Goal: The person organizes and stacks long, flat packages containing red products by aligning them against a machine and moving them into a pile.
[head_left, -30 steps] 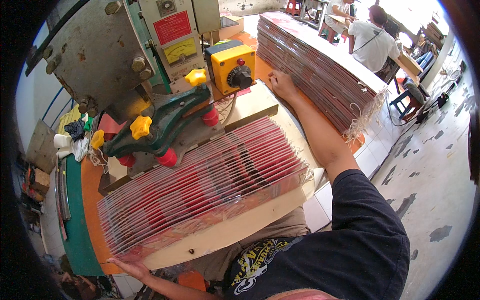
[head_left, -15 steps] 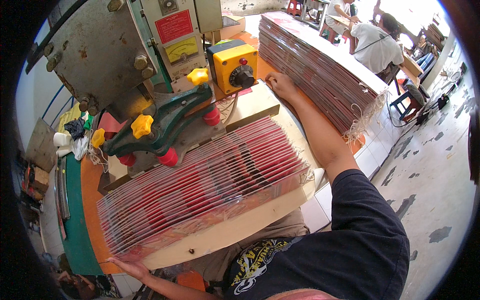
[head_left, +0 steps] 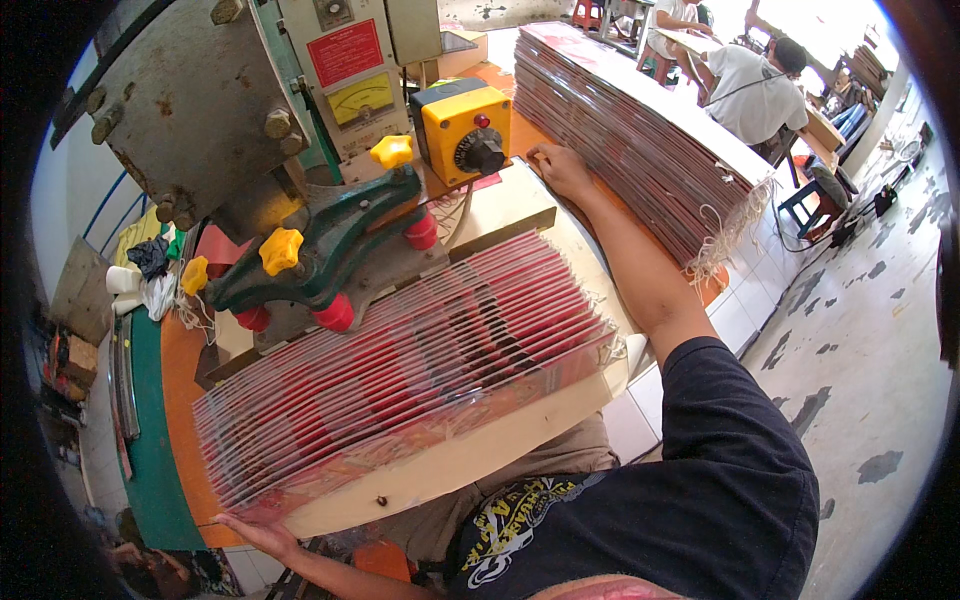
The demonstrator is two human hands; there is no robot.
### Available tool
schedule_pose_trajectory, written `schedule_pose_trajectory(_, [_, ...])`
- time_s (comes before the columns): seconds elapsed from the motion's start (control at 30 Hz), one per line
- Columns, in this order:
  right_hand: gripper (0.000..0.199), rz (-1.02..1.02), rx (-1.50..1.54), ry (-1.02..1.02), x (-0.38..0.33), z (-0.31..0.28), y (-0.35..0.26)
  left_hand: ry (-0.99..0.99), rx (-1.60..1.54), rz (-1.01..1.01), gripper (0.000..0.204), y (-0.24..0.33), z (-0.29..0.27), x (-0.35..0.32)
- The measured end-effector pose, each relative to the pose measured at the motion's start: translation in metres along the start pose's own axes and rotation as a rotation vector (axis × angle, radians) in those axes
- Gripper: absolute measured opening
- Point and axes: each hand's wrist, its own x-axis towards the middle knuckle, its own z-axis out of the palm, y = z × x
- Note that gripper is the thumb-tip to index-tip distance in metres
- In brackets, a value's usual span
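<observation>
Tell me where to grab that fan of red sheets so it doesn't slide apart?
Probably at its two short ends, one hand from each side. The red sheets lie fanned and overlapping on the wooden board, so a one-sided grip would likely let them slip. The left hand is already at the near-left corner; the right hand rests beyond the far end.

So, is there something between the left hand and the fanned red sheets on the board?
Nothing visible. The left hand lies right at the near corner of the fanned red sheets, fingers at their edge. The right hand rests farther off, on the wooden board beside the yellow control box.
</observation>
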Motion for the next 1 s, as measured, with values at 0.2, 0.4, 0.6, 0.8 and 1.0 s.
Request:
schedule_pose_trajectory(0.2, [0.020,0.038,0.069,-0.033,0.002,0.000,0.010,0.038,0.032,-0.024,0.086,0.000,0.004,-0.001])
schedule_pose_trajectory(0.4, [0.026,0.062,-0.019,0.007,0.004,0.007,0.016,0.075,-0.005,-0.129,0.087,0.000,-0.003,0.004])
schedule_pose_trajectory(0.6, [0.036,0.120,-0.030,0.008,0.004,0.010,0.020,0.057,0.074,-0.049,0.088,0.004,0.007,-0.001])
schedule_pose_trajectory(0.8, [0.035,0.098,-0.060,0.014,0.003,0.008,0.016,0.020,0.085,-0.027,0.090,0.009,0.012,-0.003])
schedule_pose_trajectory(1.0, [0.025,0.104,-0.078,-0.073,0.004,0.004,0.014,0.020,0.108,-0.059,0.085,0.004,0.006,0.000])
